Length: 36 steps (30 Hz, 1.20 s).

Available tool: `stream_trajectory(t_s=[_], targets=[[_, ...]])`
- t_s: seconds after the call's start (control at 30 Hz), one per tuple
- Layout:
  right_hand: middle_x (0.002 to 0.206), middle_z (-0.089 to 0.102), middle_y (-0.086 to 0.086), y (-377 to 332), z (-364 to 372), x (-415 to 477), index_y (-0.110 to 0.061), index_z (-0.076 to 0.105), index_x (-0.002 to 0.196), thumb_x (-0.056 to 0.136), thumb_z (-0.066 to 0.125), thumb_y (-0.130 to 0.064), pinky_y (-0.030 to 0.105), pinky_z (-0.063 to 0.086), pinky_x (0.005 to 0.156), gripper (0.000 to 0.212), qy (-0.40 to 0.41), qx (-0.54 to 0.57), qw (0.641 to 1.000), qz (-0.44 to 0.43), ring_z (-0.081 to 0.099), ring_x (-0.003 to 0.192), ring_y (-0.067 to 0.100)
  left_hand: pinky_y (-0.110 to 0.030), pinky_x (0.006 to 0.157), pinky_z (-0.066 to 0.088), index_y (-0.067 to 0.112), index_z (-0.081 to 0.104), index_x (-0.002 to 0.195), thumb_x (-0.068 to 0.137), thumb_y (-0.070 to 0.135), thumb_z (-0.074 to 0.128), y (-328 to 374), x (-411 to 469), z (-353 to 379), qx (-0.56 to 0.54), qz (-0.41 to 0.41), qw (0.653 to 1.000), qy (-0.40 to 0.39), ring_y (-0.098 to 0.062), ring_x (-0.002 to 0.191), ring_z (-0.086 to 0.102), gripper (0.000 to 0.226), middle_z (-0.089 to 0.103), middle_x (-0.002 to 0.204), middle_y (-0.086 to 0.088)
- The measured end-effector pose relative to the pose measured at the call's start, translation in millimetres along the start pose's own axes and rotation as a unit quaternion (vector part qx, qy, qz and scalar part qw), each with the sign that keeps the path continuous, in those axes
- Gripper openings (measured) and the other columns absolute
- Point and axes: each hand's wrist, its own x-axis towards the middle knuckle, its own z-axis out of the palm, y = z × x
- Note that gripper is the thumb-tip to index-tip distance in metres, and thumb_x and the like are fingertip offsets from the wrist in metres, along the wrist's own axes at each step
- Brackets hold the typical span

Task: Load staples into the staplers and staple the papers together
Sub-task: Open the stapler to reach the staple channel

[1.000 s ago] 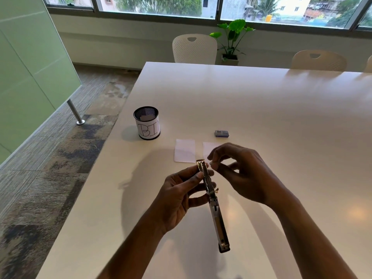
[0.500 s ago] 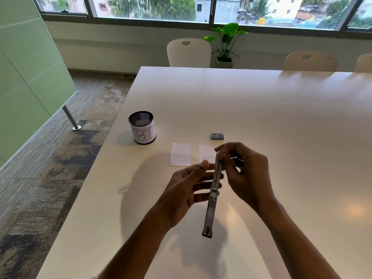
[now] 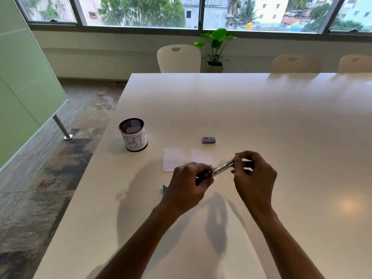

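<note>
A small metal stapler (image 3: 221, 168) is held above the white table (image 3: 261, 117), lying roughly level and slanting up to the right. My left hand (image 3: 187, 188) grips its dark left end. My right hand (image 3: 253, 178) pinches its right end with fingertips. Two small white papers lie on the table just beyond my hands, one at the left (image 3: 172, 159) and one to its right (image 3: 201, 157), partly hidden by the stapler. A small purple staple box (image 3: 208, 140) sits farther back. A small teal thing (image 3: 164, 188) peeks out beside my left hand.
A black mesh cup labelled BIN (image 3: 133, 135) stands at the left, near the table's left edge, with something pale inside. Chairs (image 3: 179, 58) and a potted plant (image 3: 216, 49) stand beyond the far edge. A green panel (image 3: 24, 77) is at the left.
The stapler has swung from nearly upright, pointing toward me, to lying level between both hands. My left hand now closes over its left end and my right hand holds the other end.
</note>
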Motion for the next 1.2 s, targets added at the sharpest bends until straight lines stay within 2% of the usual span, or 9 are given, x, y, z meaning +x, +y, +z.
stream_trajectory(t_s=[0.07, 0.13, 0.3, 0.43, 0.57, 0.97, 1.1, 1.2], targets=[[0.086, 0.072, -0.005, 10, -2, -2, -0.018, 0.069, 0.091, 0.087, 0.070, -0.008, 0.015, 0.054, 0.056, 0.010, 0.006, -0.027, 0.999, -0.018, 0.069, 0.073, 0.004, -0.020, 0.085, 0.055, 0.014, 0.073, 0.116, 0.088, 0.017, 0.074, -4, 4, 5, 0.014, 0.014, 1.000, -0.010, -0.010, 0.088, 0.066, 0.027, 0.071, 0.101, -0.001], [0.085, 0.071, -0.004, 20, -3, -5, -0.017, 0.068, 0.091, 0.087, 0.070, -0.007, 0.010, 0.051, 0.055, 0.010, -0.001, -0.060, 0.997, -0.045, 0.067, 0.073, 0.005, -0.016, 0.086, 0.054, 0.012, 0.072, 0.118, 0.090, 0.015, 0.072, -9, 6, 10, 0.017, 0.025, 0.999, -0.026, -0.012, 0.090, 0.066, 0.028, 0.069, 0.104, -0.003], [0.086, 0.067, -0.005, 47, -5, -10, -0.013, 0.069, 0.092, 0.084, 0.071, -0.002, 0.020, 0.052, 0.066, 0.013, -0.053, -0.148, 0.982, -0.100, 0.061, 0.083, 0.016, -0.032, 0.091, 0.056, 0.008, 0.071, 0.119, 0.091, 0.014, 0.070, -26, 9, 27, 0.022, 0.016, 0.998, -0.053, -0.019, 0.095, 0.066, 0.029, 0.065, 0.107, -0.008], [0.088, 0.072, 0.000, 63, -4, -12, -0.012, 0.070, 0.092, 0.084, 0.072, -0.004, 0.017, 0.037, 0.075, 0.012, -0.080, -0.191, 0.973, -0.099, 0.058, 0.084, 0.014, -0.036, 0.092, 0.056, 0.009, 0.069, 0.121, 0.091, 0.015, 0.069, -37, 6, 41, 0.036, 0.005, 0.997, -0.061, -0.021, 0.099, 0.062, 0.030, 0.064, 0.108, -0.008], [0.085, 0.072, 0.002, 71, -4, -12, -0.011, 0.069, 0.090, 0.084, 0.071, -0.002, 0.026, 0.045, 0.072, 0.012, -0.098, -0.196, 0.971, -0.092, 0.062, 0.082, 0.019, -0.038, 0.093, 0.053, 0.011, 0.069, 0.123, 0.092, 0.015, 0.068, -42, 2, 51, 0.041, -0.017, 0.997, -0.066, -0.024, 0.103, 0.059, 0.031, 0.065, 0.111, -0.008], [0.082, 0.070, 0.006, 79, -1, -21, -0.008, 0.068, 0.087, 0.083, 0.068, 0.001, 0.041, 0.055, 0.069, 0.010, -0.130, -0.200, 0.970, -0.047, 0.064, 0.075, 0.025, -0.021, 0.092, 0.040, 0.011, 0.069, 0.123, 0.092, 0.017, 0.068, -57, -4, 63, 0.073, -0.012, 0.995, -0.059, -0.020, 0.109, 0.055, 0.032, 0.066, 0.113, -0.006], [0.081, 0.070, 0.005, 77, -2, -19, -0.010, 0.068, 0.087, 0.084, 0.069, -0.001, 0.043, 0.055, 0.070, 0.009, -0.140, -0.201, 0.969, -0.045, 0.064, 0.075, 0.025, -0.021, 0.090, 0.040, 0.008, 0.068, 0.124, 0.091, 0.018, 0.069, -58, -4, 63, 0.093, 0.008, 0.993, -0.067, -0.023, 0.108, 0.057, 0.034, 0.067, 0.113, -0.009], [0.082, 0.071, 0.003, 71, -2, -14, -0.011, 0.070, 0.088, 0.085, 0.070, -0.003, 0.041, 0.055, 0.072, 0.009, -0.139, -0.193, 0.970, -0.055, 0.065, 0.076, 0.022, -0.023, 0.094, 0.043, 0.008, 0.061, 0.133, 0.091, 0.020, 0.071, -57, 0, 58, 0.102, 0.004, 0.992, -0.077, -0.023, 0.115, 0.055, 0.045, 0.065, 0.123, -0.009]])
